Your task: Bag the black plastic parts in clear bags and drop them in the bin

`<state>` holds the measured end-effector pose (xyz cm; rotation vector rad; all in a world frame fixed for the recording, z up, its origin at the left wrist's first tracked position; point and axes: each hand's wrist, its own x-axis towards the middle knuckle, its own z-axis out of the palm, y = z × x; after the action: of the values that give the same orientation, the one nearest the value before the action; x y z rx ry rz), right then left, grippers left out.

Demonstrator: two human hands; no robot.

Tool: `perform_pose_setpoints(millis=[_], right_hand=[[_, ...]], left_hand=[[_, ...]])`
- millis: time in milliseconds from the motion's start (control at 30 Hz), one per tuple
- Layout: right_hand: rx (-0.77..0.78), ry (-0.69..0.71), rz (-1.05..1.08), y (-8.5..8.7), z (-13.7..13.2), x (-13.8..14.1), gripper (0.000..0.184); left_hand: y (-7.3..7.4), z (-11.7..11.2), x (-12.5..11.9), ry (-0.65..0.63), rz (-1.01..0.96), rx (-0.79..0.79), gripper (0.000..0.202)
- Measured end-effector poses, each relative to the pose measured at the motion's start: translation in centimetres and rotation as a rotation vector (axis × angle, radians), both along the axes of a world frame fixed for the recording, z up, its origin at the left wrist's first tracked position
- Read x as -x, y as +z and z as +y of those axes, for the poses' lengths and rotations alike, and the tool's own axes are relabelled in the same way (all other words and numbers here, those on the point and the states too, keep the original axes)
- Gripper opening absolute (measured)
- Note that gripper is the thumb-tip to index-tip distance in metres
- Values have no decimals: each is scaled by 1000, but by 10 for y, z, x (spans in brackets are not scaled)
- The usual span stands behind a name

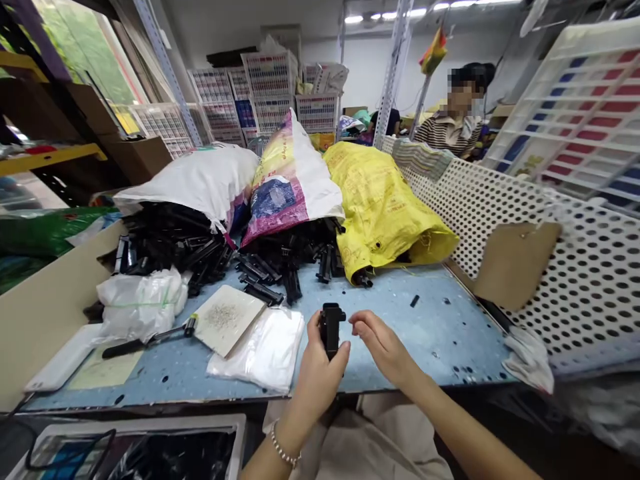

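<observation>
In my left hand (317,373) is a black plastic part (331,330) with a small knob on its upper right side, held upright above the front of the table. My fingers and thumb wrap round its lower half. Just to the right of it hovers my right hand (383,347), fingers loosely bent and apart from the part, with nothing visible in them. Beyond both hands, several similar black parts (263,291) lie on the blue tabletop (400,320). A white stack of plastic bags (280,353) and a speckled square pad (227,317) are left of my left hand.
Black parts spill from a white sack (200,177), a printed sack (295,180) and a yellow sack (375,200). A black-handled tool (130,347) lies at left. A perforated white panel (590,267) borders the right side. Another person (453,130) is behind it.
</observation>
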<state>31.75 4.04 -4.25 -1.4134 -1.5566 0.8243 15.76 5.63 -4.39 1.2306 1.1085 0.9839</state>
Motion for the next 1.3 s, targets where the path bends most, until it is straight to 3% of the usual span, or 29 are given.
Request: perform_pose_setpoints(millis=[100, 233, 333, 400, 467, 533, 633, 700, 800, 833, 967, 1067, 1167, 1300], right_hand=[[12, 116, 109, 0, 3, 3, 36], [90, 130, 237, -11, 2, 14, 37], [318, 159, 433, -18, 7, 16, 44], [388, 170, 424, -20, 9, 16, 46], [271, 186, 203, -22, 6, 16, 44], [15, 222, -149, -28, -2, 18, 37], [-330, 260, -572, -42, -12, 20, 30], [-404, 283, -694, -48, -8, 17, 30], [-275, 363, -674, -39, 30, 7, 34], [-178, 326, -636, -33, 50, 4, 35], [206, -131, -521, -11, 145, 7, 33], [266, -218, -462, -14, 193, 16, 39], [295, -205, -336, -26, 192, 18, 40], [347, -44, -92, -43, 126, 15, 39]], left_hand=[[9, -18, 7, -78, 175, -103, 71], [6, -28, 14, -103, 177, -115, 69], [-3, -19, 17, -84, 154, -123, 64], [-10, -5, 17, -64, 66, -33, 67], [-14, 10, 14, -16, -75, 116, 70], [-16, 25, 11, 40, -177, 231, 71], [-20, 41, 6, 66, -230, 274, 65], [-27, 50, 4, 78, -247, 278, 60], [-46, 58, 2, 166, -194, 258, 49], [-54, 58, 0, 186, -136, 225, 43], [-83, 46, -22, 116, 154, 12, 27], [-95, 41, -36, 71, 237, -75, 38], [-93, 58, -31, 107, 81, 21, 42], [-66, 91, -11, 143, -484, 300, 61]])
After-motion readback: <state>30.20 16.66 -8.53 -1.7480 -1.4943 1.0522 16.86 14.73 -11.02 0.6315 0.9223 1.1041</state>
